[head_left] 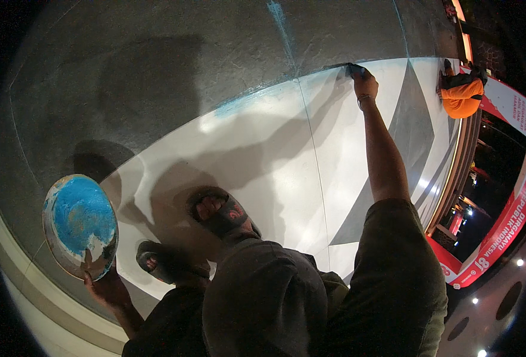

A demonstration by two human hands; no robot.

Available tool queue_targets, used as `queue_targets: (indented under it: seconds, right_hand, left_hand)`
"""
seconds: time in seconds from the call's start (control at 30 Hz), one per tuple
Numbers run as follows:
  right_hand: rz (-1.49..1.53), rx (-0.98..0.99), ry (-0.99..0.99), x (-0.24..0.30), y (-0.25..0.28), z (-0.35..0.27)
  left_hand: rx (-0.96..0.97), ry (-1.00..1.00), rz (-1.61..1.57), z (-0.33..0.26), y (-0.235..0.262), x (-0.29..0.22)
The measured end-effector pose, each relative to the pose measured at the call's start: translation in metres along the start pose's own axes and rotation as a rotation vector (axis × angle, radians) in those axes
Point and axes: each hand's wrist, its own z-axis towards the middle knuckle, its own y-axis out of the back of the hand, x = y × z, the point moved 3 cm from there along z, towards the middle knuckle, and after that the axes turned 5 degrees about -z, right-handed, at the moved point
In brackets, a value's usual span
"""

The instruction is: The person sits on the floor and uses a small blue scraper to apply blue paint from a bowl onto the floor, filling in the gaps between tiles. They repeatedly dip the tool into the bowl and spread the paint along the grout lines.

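Note:
My left hand (101, 284) grips the lower rim of a round, shallow plate (111, 253) at the left. Thick blue paste (79, 208) covers most of its face, with a pale patch near my thumb. Stretched far forward, my right hand (365, 86) is closed on a small dark tool (352, 69); its exact kind does not show. This tool touches the curved border where a white area (263, 160) meets the dark grey floor (150, 77). Blue smears (245, 102) lie along that border. A watch or bracelet (365, 97) circles my right wrist.
My sandalled feet (218, 211) stand on the white area. A person in orange (462, 98) bends down at the far right. Grey pointed shapes (411, 113) cross the white. Red and white banners (501, 232) stand beyond the right edge. A pale curved step (48, 300) runs along the left.

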Motion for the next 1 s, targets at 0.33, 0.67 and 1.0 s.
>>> queue_targets:
  seconds: [0.33,0.67,1.0]
  right_hand:
    - [0.29,-0.02,0.034,-0.014,0.001,-0.015]
    - [0.09,-0.104,0.386,0.023,-0.008,-0.052]
    - [0.233,-0.061,0.229,0.021,0.003,-0.025]
  left_hand:
    - [0.026,0.004,0.032,0.003,0.017,-0.001]
    - [0.022,0.01,-0.034,0.0,0.019,0.0]
    - [0.002,0.007,0.02,0.001,0.019,-0.003]
